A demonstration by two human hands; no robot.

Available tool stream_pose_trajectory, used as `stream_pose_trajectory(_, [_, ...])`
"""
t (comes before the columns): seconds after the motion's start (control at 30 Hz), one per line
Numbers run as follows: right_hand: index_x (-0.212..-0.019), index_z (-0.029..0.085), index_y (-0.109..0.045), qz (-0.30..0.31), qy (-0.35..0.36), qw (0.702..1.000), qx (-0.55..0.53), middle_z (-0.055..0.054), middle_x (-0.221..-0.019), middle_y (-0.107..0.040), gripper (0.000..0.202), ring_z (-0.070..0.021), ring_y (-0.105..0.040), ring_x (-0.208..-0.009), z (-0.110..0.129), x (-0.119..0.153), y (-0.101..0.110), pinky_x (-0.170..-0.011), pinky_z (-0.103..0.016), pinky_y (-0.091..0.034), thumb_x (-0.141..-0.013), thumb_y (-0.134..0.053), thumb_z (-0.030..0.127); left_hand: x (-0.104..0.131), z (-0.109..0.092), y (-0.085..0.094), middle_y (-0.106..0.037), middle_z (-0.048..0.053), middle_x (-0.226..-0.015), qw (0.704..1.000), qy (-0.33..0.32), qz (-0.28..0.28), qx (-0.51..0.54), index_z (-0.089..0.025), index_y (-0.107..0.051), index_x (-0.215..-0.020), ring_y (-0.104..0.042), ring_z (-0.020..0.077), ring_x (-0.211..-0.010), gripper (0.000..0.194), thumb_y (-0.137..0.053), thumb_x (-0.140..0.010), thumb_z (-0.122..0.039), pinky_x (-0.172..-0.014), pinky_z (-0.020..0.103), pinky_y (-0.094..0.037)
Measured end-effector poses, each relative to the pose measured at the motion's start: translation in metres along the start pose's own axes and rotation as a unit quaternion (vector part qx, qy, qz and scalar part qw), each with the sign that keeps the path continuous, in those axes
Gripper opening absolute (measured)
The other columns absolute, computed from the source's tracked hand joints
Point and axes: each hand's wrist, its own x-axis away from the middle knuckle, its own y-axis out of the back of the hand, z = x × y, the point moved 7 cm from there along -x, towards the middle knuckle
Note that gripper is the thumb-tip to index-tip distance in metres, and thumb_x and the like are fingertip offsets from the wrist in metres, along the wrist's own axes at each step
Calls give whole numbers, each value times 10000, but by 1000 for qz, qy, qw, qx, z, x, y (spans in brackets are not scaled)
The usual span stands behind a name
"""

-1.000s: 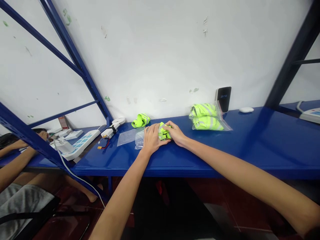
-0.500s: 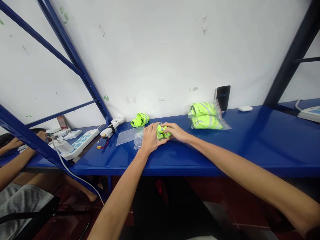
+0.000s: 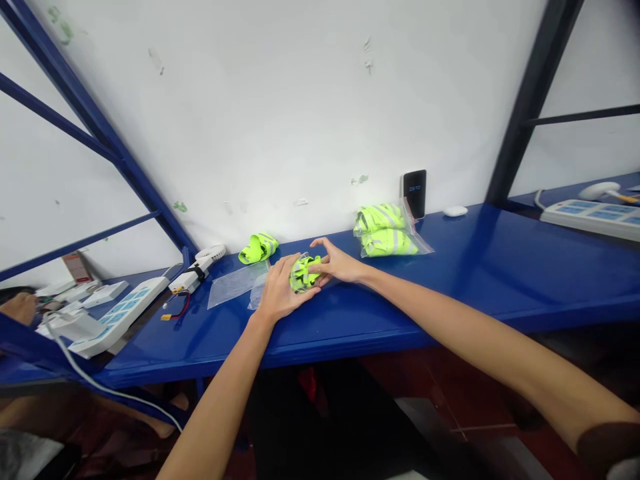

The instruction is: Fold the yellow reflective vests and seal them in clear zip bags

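On the glossy blue desk [image 3: 475,267], the left hand [image 3: 280,288] grips a plastic-wrapped, fluorescent-yellow fabric bundle [image 3: 301,275]; the right hand [image 3: 343,264] has loosened, one finger lifted clear (another still touches), seemingly leaving the left to steady it.

Blue digits [image 3: 415,188], 21 and 12, on a dark screen [image 3: 415,201]
The digits stand in one row on the upper half of the screen, on the front of an upright phone-like device [image 3: 413,195]; the mark between the two numbers is too small to make out.
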Motion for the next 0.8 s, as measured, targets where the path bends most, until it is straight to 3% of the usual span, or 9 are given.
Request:
stream_pose_trajectory(0.07, [-1154, 184, -561, 4, -12, 1000, -3, 9, -714, -664, 653, -186, -647, -542, -4, 0, -2, -487, -361, -581, -575, -849, 279, 0, -8, 4, -594, 124, -1284, 1000, -28, -6, 5, -212, -435, -1362, -547, 281, -1214, 739, -676, -756, -560, -1022, 415, -453])
stream_pose_trajectory(0.13, [-1091, 161, -608, 49, -20, 999, 4, -29, -785, -681, 616, -202, -663, -600, -6, 0, -8, -493, -355, -581, -541, -860, 272, 1, -19, 6, -608, 123, -1272, 998, -65, -8, 4, -214, -457, -1350, -557, 275, -1207, 695, -664, -772, -541, -1011, 405, -459])
stream_pose_trajectory(0.27, [-1041, 185, -636, 104, 15, 993, 51, -4, -790, -670, 472, -170, -651, -636, -8, -4, -18, -500, -275, -554, -606, -808, 247, -1, -32, 5, -629, 119, -1251, 995, -95, -21, -24, -227, -536, -1284, -593, 269, -1163, 579, -641, -795, -521, -982, 404, -466])
stream_pose_trajectory(0.43, [-880, 194, -673, -13, 75, 988, 137, 34, -595, -618, 215, -147, -581, -529, -14, -18, -11, -504, -264, -498, -666, -668, 185, -5, -46, -5, -693, 97, -1055, 990, -130, -12, -50, -220, -614, -1148, -632, 265, -1042, 420, -611, -826, -489, -930, 413, -465])
stream_pose_trajectory(0.6, [-827, 197, -688, -80, 153, 957, 232, 3, -787, -702, 220, -194, -645, -780, -7, -15, -9, -696, -281, -515, -624, -630, 133, -7, -54, -4, -683, 103, -968, 987, -137, -27, -75, -198, -624, -1098, -628, 275, -976, 404, -601, -815, -486, -894, 421, -467])
stream_pose_trajectory(0.7, [-902, 178, -672, -43, 127, 966, 221, -9, -834, -697, 266, -178, -634, -787, -9, -13, -9, -684, -258, -505, -641, -638, 134, -5, -57, -2, -681, 102, -960, 984, -157, -37, -70, -179, -614, -1083, -625, 281, -977, 399, -609, -808, -468, -899, 427, -464])
stream_pose_trajectory(0.8, [-992, 165, -642, 45, 66, 987, 142, 2, -818, -668, 341, -142, -614, -716, -14, -12, -10, -622, -230, -497, -657, -708, 169, -5, -52, 0, -684, 101, -1028, 987, -147, -43, -45, -184, -591, -1103, -627, 269, -996, 365, -606, -819, -412, -913, 419, -463])
